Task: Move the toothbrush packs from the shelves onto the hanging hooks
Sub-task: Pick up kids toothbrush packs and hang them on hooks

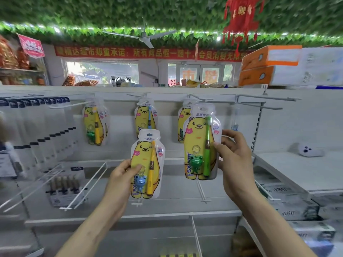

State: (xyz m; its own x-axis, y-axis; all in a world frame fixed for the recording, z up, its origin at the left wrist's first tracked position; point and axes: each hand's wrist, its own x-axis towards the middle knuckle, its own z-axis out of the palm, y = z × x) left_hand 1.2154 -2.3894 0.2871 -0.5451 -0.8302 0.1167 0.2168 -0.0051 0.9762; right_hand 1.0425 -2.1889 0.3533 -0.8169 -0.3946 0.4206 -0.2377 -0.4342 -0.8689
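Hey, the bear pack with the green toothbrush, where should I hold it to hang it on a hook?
Grip the green toothbrush pack by its flat right edge at mid-height, coming from the right, as the right hand does. It is upright and thin, with its hang hole at the top, so a side pinch likely leaves that hole free.

The right hanging pack (181, 123) is mostly hidden behind the green-brush pack (201, 145). The middle hanging pack (144, 115) loses its lower part behind the yellow-brush pack (146, 164). The right hand (235, 154) has its fingertips behind its pack. The dark-topped packs (37, 130) at left are blurred, their print unreadable.
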